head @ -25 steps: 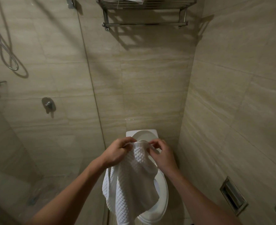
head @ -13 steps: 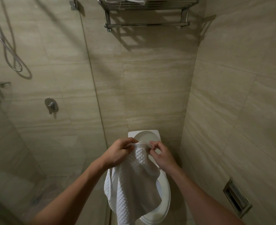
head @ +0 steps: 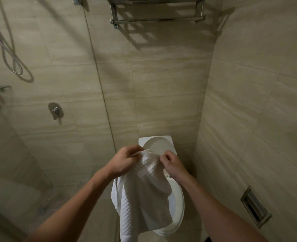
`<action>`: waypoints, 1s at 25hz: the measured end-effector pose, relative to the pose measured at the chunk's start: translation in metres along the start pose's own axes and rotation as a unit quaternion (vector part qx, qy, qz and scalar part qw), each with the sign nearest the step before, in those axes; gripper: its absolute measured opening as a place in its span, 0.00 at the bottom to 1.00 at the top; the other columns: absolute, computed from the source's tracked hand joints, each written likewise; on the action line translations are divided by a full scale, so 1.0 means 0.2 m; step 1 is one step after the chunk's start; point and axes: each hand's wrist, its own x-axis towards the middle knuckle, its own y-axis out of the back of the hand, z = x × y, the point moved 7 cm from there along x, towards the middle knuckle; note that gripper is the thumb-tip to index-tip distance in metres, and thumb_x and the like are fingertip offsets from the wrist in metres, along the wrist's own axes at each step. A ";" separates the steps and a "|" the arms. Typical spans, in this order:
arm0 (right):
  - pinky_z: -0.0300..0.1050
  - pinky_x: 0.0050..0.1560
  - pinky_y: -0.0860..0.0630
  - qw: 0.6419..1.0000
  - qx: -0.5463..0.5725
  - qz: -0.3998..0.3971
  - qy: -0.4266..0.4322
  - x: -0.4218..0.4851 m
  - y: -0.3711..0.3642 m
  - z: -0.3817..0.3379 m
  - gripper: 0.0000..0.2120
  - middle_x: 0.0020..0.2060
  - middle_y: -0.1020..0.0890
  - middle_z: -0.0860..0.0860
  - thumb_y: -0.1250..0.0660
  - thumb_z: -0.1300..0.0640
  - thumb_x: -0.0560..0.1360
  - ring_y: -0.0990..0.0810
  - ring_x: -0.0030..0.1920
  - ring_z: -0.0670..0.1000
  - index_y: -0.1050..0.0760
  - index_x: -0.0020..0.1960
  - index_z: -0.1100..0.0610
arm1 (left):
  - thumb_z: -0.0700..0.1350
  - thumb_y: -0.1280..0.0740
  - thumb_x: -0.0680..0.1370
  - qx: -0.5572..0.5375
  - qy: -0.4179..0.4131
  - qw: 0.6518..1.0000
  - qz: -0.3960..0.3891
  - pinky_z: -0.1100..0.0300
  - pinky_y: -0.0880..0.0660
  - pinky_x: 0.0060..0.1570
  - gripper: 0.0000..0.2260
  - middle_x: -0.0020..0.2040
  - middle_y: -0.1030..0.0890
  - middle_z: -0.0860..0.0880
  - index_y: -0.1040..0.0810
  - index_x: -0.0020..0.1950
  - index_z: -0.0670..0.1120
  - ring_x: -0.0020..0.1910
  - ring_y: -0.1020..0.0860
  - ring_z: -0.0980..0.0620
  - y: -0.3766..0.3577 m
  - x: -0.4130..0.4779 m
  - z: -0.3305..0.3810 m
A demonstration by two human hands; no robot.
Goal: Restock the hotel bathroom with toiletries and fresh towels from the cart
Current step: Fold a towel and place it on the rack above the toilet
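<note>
Above the toilet (head: 176,203), left hand (head: 122,162) and right hand (head: 170,163) each pinch the white towel (head: 142,198) by its top edge, its long axis hanging vertically downward.

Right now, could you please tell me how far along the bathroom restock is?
Done: nothing I can confirm; the wall rack is cut off at the top edge. In hand: left hand and right hand pinch the top edge of a white towel hanging above the toilet. Left: placing that towel; no toiletries or cart show.
</note>
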 end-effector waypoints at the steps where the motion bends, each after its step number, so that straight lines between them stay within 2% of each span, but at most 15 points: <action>1: 0.47 0.40 0.30 1.000 -0.010 0.014 0.009 0.00 0.02 -0.02 0.11 0.35 0.31 0.49 0.37 0.52 0.79 0.32 0.36 0.46 0.33 0.40 0.54 | 0.42 0.35 0.79 -0.006 0.006 1.000 0.002 0.67 0.25 0.47 0.08 0.46 0.15 0.56 0.17 0.51 0.53 0.47 0.19 0.61 0.00 -0.01 -0.01; 4: 0.43 0.37 0.34 0.996 -0.066 0.034 0.059 0.00 0.06 -0.10 0.12 0.34 0.32 0.49 0.36 0.53 0.76 0.34 0.33 0.44 0.34 0.41 0.59 | 0.45 0.32 0.81 -0.007 0.016 1.000 0.011 0.69 0.26 0.44 0.05 0.45 0.15 0.56 0.17 0.50 0.52 0.45 0.18 0.62 0.00 -0.03 -0.06; 7: 0.35 0.33 0.34 0.985 -0.134 0.027 0.107 0.03 0.09 -0.18 0.10 0.33 0.30 0.47 0.35 0.53 0.74 0.34 0.31 0.41 0.33 0.41 0.58 | 0.50 0.30 0.80 0.015 0.018 0.999 0.040 0.61 0.24 0.41 0.06 0.41 0.15 0.54 0.16 0.46 0.51 0.40 0.20 0.61 0.00 -0.05 -0.10; 9: 0.33 0.31 0.33 0.976 -0.166 0.034 0.138 0.06 0.12 -0.24 0.10 0.33 0.30 0.46 0.35 0.53 0.72 0.34 0.30 0.41 0.34 0.40 0.56 | 0.52 0.29 0.79 0.009 0.026 0.998 0.050 0.60 0.25 0.39 0.08 0.39 0.16 0.55 0.16 0.44 0.50 0.38 0.21 0.62 0.00 -0.05 -0.13; 13: 0.38 0.31 0.38 0.959 -0.197 0.052 0.197 0.09 0.16 -0.35 0.12 0.32 0.32 0.46 0.35 0.56 0.71 0.36 0.31 0.43 0.38 0.36 0.52 | 0.55 0.28 0.77 0.008 0.026 0.998 0.059 0.65 0.29 0.33 0.11 0.33 0.20 0.60 0.19 0.39 0.51 0.33 0.25 0.65 -0.02 -0.04 -0.17; 15: 0.40 0.32 0.38 0.950 -0.221 0.052 0.215 0.10 0.17 -0.40 0.14 0.32 0.32 0.46 0.34 0.58 0.71 0.36 0.32 0.44 0.39 0.36 0.51 | 0.56 0.28 0.77 -0.015 0.027 0.997 0.065 0.60 0.26 0.36 0.12 0.35 0.17 0.57 0.17 0.41 0.50 0.35 0.22 0.63 -0.05 -0.04 -0.19; 17: 0.41 0.34 0.37 0.939 -0.248 0.057 0.233 0.11 0.19 -0.47 0.13 0.33 0.30 0.48 0.34 0.59 0.71 0.35 0.33 0.45 0.38 0.36 0.52 | 0.54 0.27 0.77 -0.021 0.009 0.996 0.089 0.58 0.26 0.39 0.08 0.37 0.17 0.57 0.18 0.42 0.52 0.37 0.22 0.63 -0.07 -0.04 -0.20; 19: 0.45 0.36 0.37 0.923 -0.284 0.053 0.254 0.12 0.21 -0.56 0.12 0.35 0.27 0.52 0.32 0.61 0.72 0.32 0.36 0.50 0.36 0.36 0.55 | 0.50 0.27 0.78 -0.010 -0.013 0.993 0.120 0.62 0.28 0.39 0.05 0.38 0.19 0.61 0.20 0.42 0.58 0.39 0.22 0.64 -0.09 -0.03 -0.19; 21: 0.48 0.38 0.37 0.906 -0.316 0.045 0.277 0.12 0.21 -0.63 0.11 0.37 0.27 0.55 0.33 0.63 0.72 0.31 0.38 0.53 0.35 0.37 0.59 | 0.48 0.28 0.78 0.004 -0.021 0.988 0.155 0.65 0.30 0.37 0.09 0.38 0.20 0.62 0.22 0.42 0.62 0.38 0.22 0.64 -0.13 -0.05 -0.19; 24: 0.53 0.41 0.34 0.886 -0.343 0.050 0.308 0.11 0.21 -0.71 0.12 0.37 0.27 0.57 0.34 0.66 0.72 0.30 0.40 0.56 0.37 0.37 0.58 | 0.49 0.30 0.79 -0.007 -0.027 0.982 0.187 0.67 0.30 0.36 0.09 0.40 0.20 0.64 0.26 0.44 0.61 0.38 0.22 0.64 -0.20 -0.06 -0.20; 25: 0.54 0.41 0.34 0.878 -0.350 0.055 0.321 0.11 0.22 -0.73 0.13 0.37 0.27 0.57 0.34 0.66 0.72 0.31 0.40 0.57 0.37 0.37 0.57 | 0.50 0.30 0.80 -0.002 -0.020 0.981 0.194 0.65 0.29 0.37 0.08 0.40 0.20 0.64 0.26 0.45 0.60 0.38 0.23 0.63 -0.22 -0.06 -0.20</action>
